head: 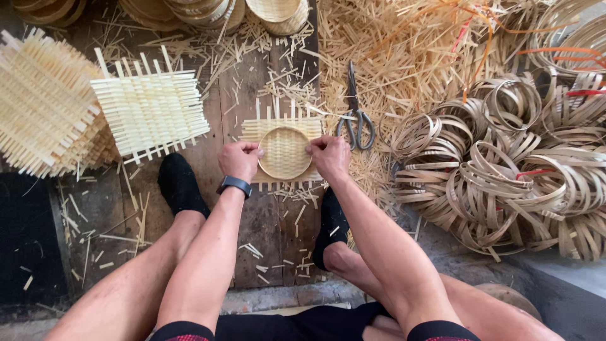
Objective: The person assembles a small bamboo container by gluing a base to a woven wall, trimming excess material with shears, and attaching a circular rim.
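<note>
A square woven bamboo mat (265, 129) lies on the wooden boards in front of me, with a round bamboo hoop (285, 152) pressed onto its middle. My left hand (239, 159), with a dark watch on the wrist, grips the hoop's left edge. My right hand (329, 156) grips its right edge. Both hands push the ring down against the mat. Loose strip ends stick out around the mat's sides.
Grey-handled scissors (355, 113) lie just right of the mat. A larger woven mat (150, 110) and a stack of mats (44, 104) sit left. Several bamboo hoops (505, 170) pile up at right. Finished small baskets (278, 14) are at the top. My feet in black socks (180, 184) flank the work.
</note>
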